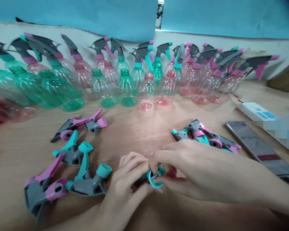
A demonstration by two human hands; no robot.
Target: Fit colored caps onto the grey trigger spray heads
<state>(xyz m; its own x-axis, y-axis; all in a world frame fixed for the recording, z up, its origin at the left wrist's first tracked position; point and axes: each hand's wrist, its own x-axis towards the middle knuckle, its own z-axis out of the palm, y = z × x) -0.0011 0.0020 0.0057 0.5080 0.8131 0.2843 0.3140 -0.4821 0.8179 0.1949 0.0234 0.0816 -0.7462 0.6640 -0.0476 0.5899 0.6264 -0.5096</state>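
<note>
We see a light wooden surface (135,128), with a white wall (84,40) and blue sheets (74,14) on the far side. Pink and green spray bottles (146,93) stand there in rows, some without heads. Loose trigger heads (86,187) lie on the left and also on the right, with a phone (260,149) farther right. In the near middle, one trigger spray head (141,180) is between the two hands. The grip of the left hand (125,183) is clamped on its dark body; the grip of the right hand (183,163) is closed on its teal collar (149,180). The collar's mouth points to the near side, slightly right. The body goes leftward from it, but fingers cover the rest of its long axis.
</note>
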